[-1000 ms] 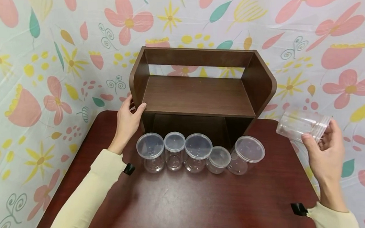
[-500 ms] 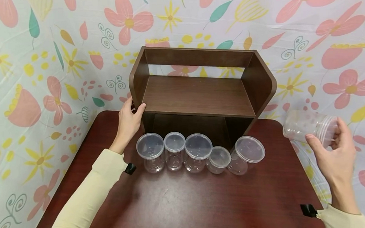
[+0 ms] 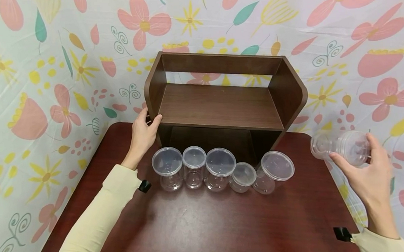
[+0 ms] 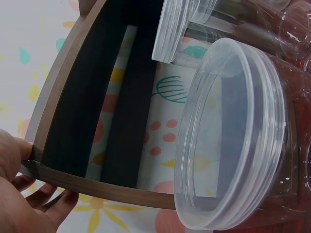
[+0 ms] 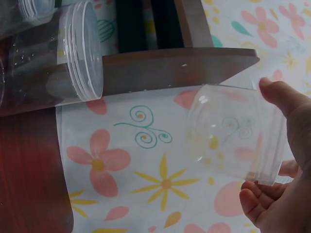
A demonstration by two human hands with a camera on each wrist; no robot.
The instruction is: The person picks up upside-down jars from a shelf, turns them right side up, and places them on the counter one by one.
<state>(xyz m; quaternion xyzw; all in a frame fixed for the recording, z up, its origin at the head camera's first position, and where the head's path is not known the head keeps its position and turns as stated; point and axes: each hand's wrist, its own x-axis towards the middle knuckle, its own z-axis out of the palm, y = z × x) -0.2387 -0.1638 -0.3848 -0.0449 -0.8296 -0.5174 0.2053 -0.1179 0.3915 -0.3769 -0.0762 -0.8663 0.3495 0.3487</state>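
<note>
My left hand [image 3: 143,133] grips the left side of a dark brown wooden shelf [image 3: 218,106], thumb on its front edge. In the left wrist view, the fingers [image 4: 60,208] reach round the outside of the panel. My right hand [image 3: 371,182] holds a clear plastic jar [image 3: 326,144] by its lidded end, raised beyond the table's right edge. The jar lies sideways, lid turned partly toward the head camera. In the right wrist view, thumb and fingertips pinch the lid rim of this see-through jar [image 5: 223,133].
Several lidded clear jars stand in a row before the shelf, from a wide jar [image 3: 168,167] at left, past a small short jar [image 3: 241,177], to a tall jar [image 3: 273,171] at right. The reddish-brown table [image 3: 200,229] meets flower-patterned cloth [image 3: 68,121] behind.
The right hand has moved slightly right and turned the jar, so its lid faces the head camera more. The left hand stays at the shelf. The row of jars has not moved.
</note>
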